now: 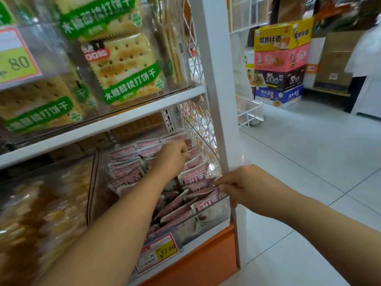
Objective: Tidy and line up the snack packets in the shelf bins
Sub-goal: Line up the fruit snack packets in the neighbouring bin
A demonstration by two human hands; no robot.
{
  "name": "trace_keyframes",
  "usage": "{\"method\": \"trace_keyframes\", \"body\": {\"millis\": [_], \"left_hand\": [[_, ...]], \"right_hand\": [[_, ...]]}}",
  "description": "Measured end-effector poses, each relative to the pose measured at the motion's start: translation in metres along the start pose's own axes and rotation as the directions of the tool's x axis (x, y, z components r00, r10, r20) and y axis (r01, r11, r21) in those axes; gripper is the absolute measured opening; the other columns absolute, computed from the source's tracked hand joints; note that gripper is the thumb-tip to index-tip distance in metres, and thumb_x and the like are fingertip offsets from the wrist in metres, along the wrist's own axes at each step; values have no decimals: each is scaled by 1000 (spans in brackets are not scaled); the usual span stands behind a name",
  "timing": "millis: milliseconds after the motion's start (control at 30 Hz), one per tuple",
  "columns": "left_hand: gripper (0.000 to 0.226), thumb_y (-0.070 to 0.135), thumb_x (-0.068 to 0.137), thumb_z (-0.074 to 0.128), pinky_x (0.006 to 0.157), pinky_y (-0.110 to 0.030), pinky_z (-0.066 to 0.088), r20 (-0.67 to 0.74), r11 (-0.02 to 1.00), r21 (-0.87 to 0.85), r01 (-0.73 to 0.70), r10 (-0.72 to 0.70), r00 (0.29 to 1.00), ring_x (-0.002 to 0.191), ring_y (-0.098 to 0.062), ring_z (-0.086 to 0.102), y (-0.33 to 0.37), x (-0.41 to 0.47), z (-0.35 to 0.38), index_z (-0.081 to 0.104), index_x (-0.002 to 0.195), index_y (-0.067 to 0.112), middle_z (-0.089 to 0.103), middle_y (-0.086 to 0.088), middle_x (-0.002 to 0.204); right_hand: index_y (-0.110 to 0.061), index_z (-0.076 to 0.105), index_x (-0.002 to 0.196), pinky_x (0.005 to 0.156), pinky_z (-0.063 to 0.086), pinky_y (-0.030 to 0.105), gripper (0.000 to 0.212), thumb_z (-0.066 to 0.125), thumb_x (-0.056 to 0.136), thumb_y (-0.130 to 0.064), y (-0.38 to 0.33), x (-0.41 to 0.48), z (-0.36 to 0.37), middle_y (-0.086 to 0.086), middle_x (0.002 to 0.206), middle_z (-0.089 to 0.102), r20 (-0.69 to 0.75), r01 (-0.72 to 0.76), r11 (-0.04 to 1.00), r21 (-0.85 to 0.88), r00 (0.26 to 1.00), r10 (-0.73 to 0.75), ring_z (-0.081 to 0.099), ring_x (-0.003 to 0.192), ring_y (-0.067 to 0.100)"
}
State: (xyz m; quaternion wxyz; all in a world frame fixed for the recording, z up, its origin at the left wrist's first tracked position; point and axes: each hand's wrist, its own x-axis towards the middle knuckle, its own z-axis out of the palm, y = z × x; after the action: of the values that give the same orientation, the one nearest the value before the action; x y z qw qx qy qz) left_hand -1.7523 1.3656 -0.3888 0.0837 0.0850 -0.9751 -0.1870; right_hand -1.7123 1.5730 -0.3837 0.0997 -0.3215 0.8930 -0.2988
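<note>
Several pink-and-white snack packets (pixel 132 162) fill a clear plastic bin (pixel 206 221) on the lower shelf; those at the back stand in rows, those at the front lie tilted and loose. My left hand (pixel 173 154) reaches deep into the bin and grips packets near the back right. My right hand (pixel 235 185) is at the bin's front right corner beside the white post and pinches the top edge of a front packet (pixel 203 190).
A white shelf post (pixel 218 100) and wire mesh side (pixel 198 124) bound the bin on the right. Cracker packs (pixel 123 60) fill the bin above. A price tag (pixel 158 252) hangs on the bin front. Stacked cartons (pixel 282 62) stand on the tiled floor beyond.
</note>
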Motion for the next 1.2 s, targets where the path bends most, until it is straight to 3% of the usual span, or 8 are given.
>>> {"method": "trace_keyframes", "body": {"millis": [100, 200, 400, 600, 833, 967, 1100, 1200], "left_hand": [[11, 16, 95, 55, 75, -25, 40, 218, 999, 27, -45, 38, 975, 92, -17, 55, -5, 6, -2, 63, 88, 18, 64, -5, 107], [25, 20, 97, 52, 85, -23, 39, 333, 998, -10, -69, 68, 941, 104, -14, 55, -6, 6, -14, 67, 115, 12, 62, -5, 124], [30, 24, 99, 47, 106, -25, 29, 116, 980, -146, -132, 149, 982, 127, -12, 41, -7, -37, -38, 58, 126, 24, 43, 2, 139], [30, 29, 92, 57, 98, -36, 44, 39, 982, 155, -112, 108, 993, 115, -14, 55, -50, -99, -82, 60, 122, 30, 57, 6, 126], [35, 29, 92, 58, 91, -31, 48, 53, 969, 247, -12, -1, 999, 111, -14, 58, -69, -124, -81, 57, 127, 25, 60, 2, 127], [25, 38, 90, 57, 83, -36, 52, 65, 951, 307, -27, 8, 998, 99, -17, 62, -78, -112, -74, 62, 111, 26, 65, 1, 114], [40, 46, 87, 59, 106, -51, 34, 142, 917, 389, -85, 31, 989, 123, -21, 49, -80, -88, -74, 57, 123, 29, 36, 3, 146], [47, 55, 85, 58, 114, -59, 11, 241, 884, 452, -121, 10, 970, 139, -25, 24, -80, -78, -77, 54, 127, 33, 13, 7, 157]], "right_hand": [[-27, 67, 114, 66, 42, 4, 26, 48, 97, -25, -2, 2, 1, -19, 68, 62, -3, -15, 1000, 1, 1000, 15, 61, 61, -5], [-27, 66, 116, 71, 45, 8, 27, 47, 97, -24, -8, -2, -1, -17, 67, 59, -3, -10, 1000, -18, 1000, 10, 61, 59, -5], [-30, 59, 125, 79, 47, 16, 31, 46, 97, -28, -23, -18, -6, -12, 87, 66, -38, -2, 990, -142, 999, -4, 62, 74, 2], [-33, 63, 117, 76, 54, 33, 29, 44, 96, -27, -52, -3, -1, -5, 94, 71, -195, 197, 948, -251, 949, -249, 64, 81, 14], [-21, 62, 118, 84, 51, 40, 29, 55, 91, -28, -81, 88, 19, 9, 112, 64, 59, 231, 867, -442, 972, -229, 60, 100, 28], [-12, 67, 89, 76, 50, 33, 16, 62, 83, -26, -89, 119, 29, 9, 96, 65, 184, 250, 825, -507, 966, -181, 60, 87, 29], [-21, 58, 82, 84, 47, 36, 6, 61, 81, -26, -88, 138, 34, 5, 98, 63, 202, 238, 817, -525, 967, -152, 56, 97, 27], [-27, 44, 79, 87, 40, 37, 22, 65, 79, -29, -78, 140, 37, 1, 102, 56, 201, 238, 838, -491, 967, -157, 45, 107, 26]]}}
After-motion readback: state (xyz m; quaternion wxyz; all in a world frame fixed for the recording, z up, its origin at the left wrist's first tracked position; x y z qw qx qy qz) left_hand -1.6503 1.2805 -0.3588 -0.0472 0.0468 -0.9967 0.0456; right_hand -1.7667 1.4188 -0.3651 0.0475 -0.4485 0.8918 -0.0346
